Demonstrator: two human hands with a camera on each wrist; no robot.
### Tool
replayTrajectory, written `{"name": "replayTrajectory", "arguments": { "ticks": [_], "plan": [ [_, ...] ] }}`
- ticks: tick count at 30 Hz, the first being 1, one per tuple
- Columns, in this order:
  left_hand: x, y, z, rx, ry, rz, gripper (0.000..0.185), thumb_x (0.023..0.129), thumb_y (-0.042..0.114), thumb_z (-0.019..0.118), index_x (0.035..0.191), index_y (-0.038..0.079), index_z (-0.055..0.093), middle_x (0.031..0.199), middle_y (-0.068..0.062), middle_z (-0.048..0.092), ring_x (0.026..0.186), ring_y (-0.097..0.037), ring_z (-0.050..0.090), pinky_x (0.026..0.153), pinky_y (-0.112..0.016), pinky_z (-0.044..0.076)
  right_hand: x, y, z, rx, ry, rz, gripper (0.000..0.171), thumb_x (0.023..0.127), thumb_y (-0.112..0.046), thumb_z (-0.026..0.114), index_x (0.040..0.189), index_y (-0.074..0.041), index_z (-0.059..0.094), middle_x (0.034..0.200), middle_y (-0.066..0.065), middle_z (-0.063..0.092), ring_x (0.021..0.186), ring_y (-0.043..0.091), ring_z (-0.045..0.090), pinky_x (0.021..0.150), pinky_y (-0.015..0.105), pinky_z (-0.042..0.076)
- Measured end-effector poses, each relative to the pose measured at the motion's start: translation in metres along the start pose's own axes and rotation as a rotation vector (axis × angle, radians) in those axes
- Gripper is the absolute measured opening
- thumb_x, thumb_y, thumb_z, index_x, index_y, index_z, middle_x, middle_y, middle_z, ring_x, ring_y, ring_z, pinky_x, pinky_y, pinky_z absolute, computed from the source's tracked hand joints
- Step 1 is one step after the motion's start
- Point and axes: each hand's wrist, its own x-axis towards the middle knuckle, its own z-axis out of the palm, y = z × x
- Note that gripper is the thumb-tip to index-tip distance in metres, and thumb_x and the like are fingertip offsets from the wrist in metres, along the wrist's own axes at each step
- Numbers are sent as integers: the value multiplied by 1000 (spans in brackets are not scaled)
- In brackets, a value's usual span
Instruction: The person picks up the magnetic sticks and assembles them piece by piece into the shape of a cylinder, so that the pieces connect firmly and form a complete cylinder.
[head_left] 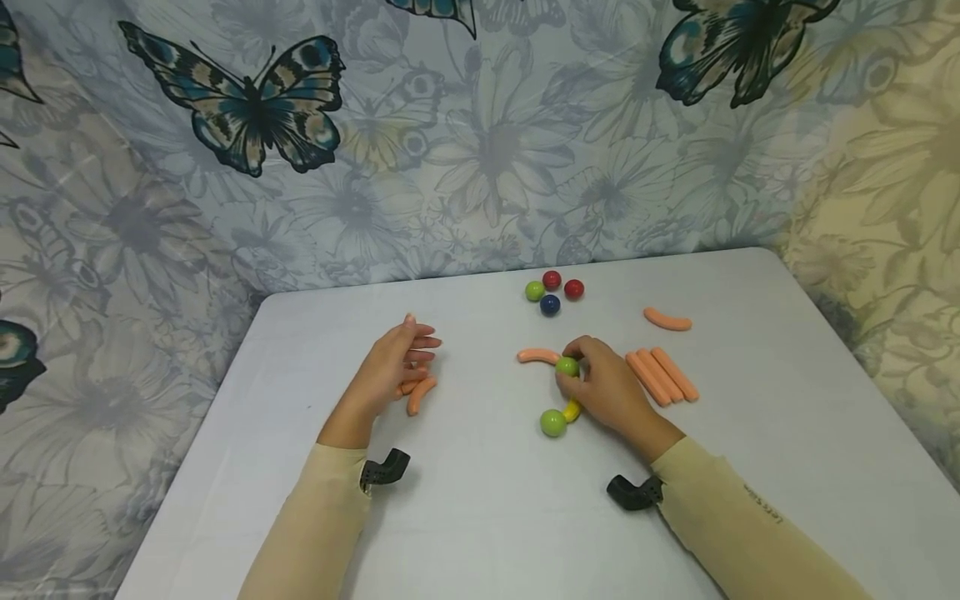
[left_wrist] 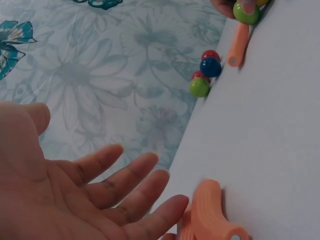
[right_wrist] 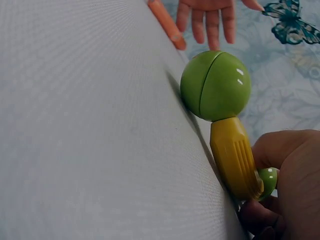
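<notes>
Right hand: thumb and fingers [head_left: 611, 387] closed in a pinch on the upper green ball [head_left: 567, 367], at the far end of the yellow bar.
Yellow bar: [head_left: 573, 411] on the table, partly covered by the right hand; the lower green ball [head_left: 553, 423] touches its near end.
Orange bar: [head_left: 537, 356] beyond and left of the yellow bar; one end appears to meet the upper green ball.
Left hand: [head_left: 393, 358] well left of the yellow bar, fingers extended and apart, gripping nothing; curved bars [head_left: 422, 396] lie just beside it, contact uncertain.
Straight bars: [head_left: 661, 376] three, side by side, right of the yellow bar.
Table: [head_left: 480, 517] far edge well beyond the yellow bar, past the blue ball [head_left: 550, 305]; broad white surface extends left of the bar and on its near side.
</notes>
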Motion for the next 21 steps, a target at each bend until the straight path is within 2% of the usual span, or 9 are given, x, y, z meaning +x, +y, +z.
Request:
{"name": "replayTrajectory", "arguments": {
  "ticks": [5, 10, 14, 21],
  "plan": [
    [1, 2, 1, -30, 16, 36, 86, 110, 72, 38, 151, -1, 55, 143, -15, 64, 129, -40, 60, 105, -58, 51, 0, 1, -1, 8, -6, -2, 32, 99, -19, 78, 125, -5, 65, 114, 11, 64, 86, 25, 55, 72, 39, 50],
    [16, 5, 14, -60, -15, 97, 80, 110, 71, 41, 147, 2, 59, 140, -14, 67, 130, -40, 59, 103, -56, 53, 0, 4, 0, 2, -4, -9, 31, 99, -19, 78, 124, -6, 66, 111, 9, 63, 85, 25, 55, 72, 39, 49],
    [40, 16, 32, -64, -25, 147, 75, 110, 70, 45, 145, 6, 62, 137, -8, 70, 129, -36, 61, 100, -53, 54, 0, 5, -1, 13, -9, -18, 29, 98, -18, 76, 122, -6, 65, 108, 9, 62, 84, 24, 55, 72, 40, 49],
    [97, 40, 65, 34, 12, 179, 58, 111, 64, 53, 139, 15, 69, 131, 3, 72, 122, -22, 63, 95, -46, 56, -1, 6, -1, 36, -21, -30, 27, 91, -13, 72, 116, -6, 63, 105, 8, 59, 86, 24, 56, 75, 40, 51]
  ]
}}
